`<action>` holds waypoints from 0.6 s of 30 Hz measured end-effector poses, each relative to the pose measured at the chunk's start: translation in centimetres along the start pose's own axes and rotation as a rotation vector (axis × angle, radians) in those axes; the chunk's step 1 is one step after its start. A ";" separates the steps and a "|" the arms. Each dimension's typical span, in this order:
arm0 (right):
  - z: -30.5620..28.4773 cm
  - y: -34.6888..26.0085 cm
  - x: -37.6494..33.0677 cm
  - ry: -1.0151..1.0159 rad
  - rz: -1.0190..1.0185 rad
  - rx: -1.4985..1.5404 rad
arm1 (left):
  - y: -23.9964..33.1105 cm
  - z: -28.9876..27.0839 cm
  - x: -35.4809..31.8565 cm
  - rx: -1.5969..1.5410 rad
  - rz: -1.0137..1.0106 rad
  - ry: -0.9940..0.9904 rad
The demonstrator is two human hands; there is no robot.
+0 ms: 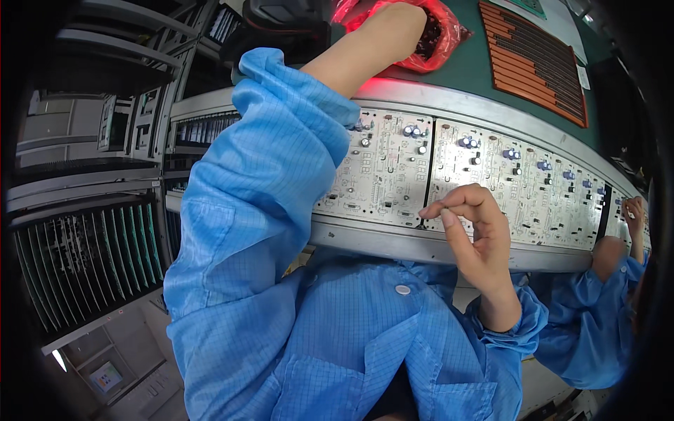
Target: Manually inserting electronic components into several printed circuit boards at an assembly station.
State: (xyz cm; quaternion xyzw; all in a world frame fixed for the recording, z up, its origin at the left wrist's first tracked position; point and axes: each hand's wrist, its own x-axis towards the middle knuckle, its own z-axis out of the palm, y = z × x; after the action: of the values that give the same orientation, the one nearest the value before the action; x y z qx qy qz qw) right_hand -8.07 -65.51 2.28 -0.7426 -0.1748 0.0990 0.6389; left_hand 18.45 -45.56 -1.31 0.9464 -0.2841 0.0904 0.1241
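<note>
My left arm stretches forward across the rail, and my left hand (401, 29) is at a red plastic bag (449, 43) holding small dark parts. Its fingers are hidden, so their state does not show. Over the near edge of the boards, my right hand (456, 214) is closed with thumb and forefinger in a pinch. Whatever may be between those fingertips is too small to make out. Below them is a pale circuit board (382, 165) carrying blue and grey capacitors, partly covered by my left sleeve. A dark gap separates it from similar board panels (491, 193) on the right.
Metal rails (393, 240) border the row of boards. Beyond lies a green work surface (472, 76) with an orange tray (516, 70) of dark strips. A rack (84, 259) of upright boards stands left. At far right, a co-worker's hand (634, 216) is over the line.
</note>
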 end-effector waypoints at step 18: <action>0.3 0.7 -0.1 0.067 0.104 0.117 | 3.5 -4.0 -2.4 -0.500 -0.138 0.005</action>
State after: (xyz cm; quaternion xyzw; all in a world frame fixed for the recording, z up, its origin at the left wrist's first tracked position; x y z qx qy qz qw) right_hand -8.21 -65.39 1.54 -0.7149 -0.1086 0.1171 0.6807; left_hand 14.10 -46.01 2.51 0.9033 -0.2318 0.0111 0.3608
